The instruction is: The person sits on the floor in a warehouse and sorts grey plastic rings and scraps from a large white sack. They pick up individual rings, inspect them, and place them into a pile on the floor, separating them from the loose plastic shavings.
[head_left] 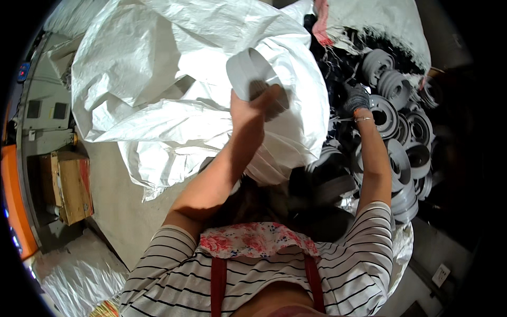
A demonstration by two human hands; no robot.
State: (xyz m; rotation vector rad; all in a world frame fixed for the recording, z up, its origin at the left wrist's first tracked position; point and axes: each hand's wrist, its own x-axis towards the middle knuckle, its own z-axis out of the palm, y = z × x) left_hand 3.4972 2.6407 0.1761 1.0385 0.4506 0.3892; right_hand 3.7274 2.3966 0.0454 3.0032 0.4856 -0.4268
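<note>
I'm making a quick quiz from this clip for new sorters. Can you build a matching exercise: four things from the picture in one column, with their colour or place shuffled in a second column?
Things:
1. Left hand
2. Right hand
3. Woven sack
4. Cardboard box

Places or states:
A. Brown, on the floor at the far left
B. Holds a pale grey ring up over the sack
C. White, crumpled, spread across the upper left
D. In a dark glove, down among the grey spools

Pairs: 1-B, 2-D, 3-C, 4-A
</note>
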